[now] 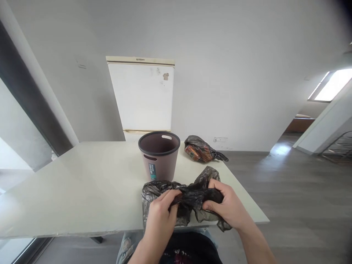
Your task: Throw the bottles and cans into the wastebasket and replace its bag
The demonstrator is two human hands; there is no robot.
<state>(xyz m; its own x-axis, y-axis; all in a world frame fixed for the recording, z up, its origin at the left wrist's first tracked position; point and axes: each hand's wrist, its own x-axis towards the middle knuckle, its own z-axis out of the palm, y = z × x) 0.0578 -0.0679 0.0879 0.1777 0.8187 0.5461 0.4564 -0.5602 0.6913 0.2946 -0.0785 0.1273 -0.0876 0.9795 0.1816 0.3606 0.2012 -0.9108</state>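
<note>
A crumpled black plastic bag (192, 198) stretches between my two hands at the front edge of the table. My left hand (165, 207) pinches the bag's gathered middle, its fingers curled into the plastic. On the other side, my right hand (227, 203) is closed around a bunched part, with loose film sticking out above and below it. Just behind the bag stands an upright mauve trash bin (162, 161) with a dark rim, handle slots and a blue label. Its visible inside wall is bare, and its bottom is hidden.
A tied dark bag (202, 148) with orange and red packaging showing through lies at the table's back right. The pale table (82, 187) extends left. Beyond it, a white refrigerator (143, 95) stands against the wall. Grey floor (288, 194) lies to the right.
</note>
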